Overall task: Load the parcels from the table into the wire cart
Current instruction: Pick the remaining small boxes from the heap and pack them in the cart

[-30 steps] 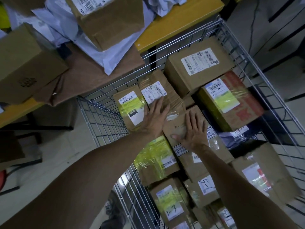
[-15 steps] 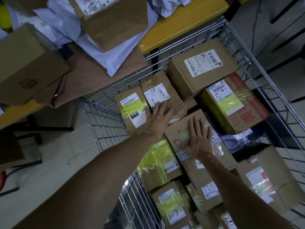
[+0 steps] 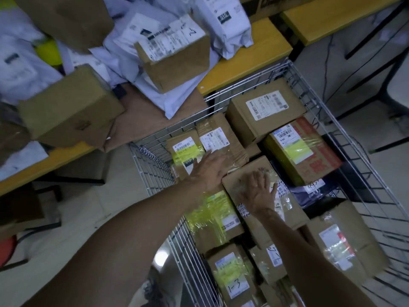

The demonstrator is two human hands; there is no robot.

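Observation:
The wire cart (image 3: 155,165) stands against the yellow table (image 3: 245,63) and holds several taped cardboard parcels. My left hand (image 3: 210,169) lies flat, fingers straight, across a yellow-taped parcel (image 3: 183,151) and the clear-taped parcel (image 3: 221,138) beside it. My right hand (image 3: 259,193) presses flat, fingers spread, on a long brown parcel (image 3: 250,173) in the cart's middle. On the table lie more parcels: a labelled brown box (image 3: 177,60), a plain brown box (image 3: 70,109) and white mailer bags (image 3: 223,21).
A big labelled box (image 3: 265,109) and a red-printed box (image 3: 303,151) fill the cart's far right. More boxes (image 3: 232,275) crowd its near end. A flat brown envelope (image 3: 141,120) overhangs the table edge above the cart. Dark table legs and cables show at right.
The view has tilted up, showing more of the table. Both hands stay flat on the same parcels; my right fingers have spread a little.

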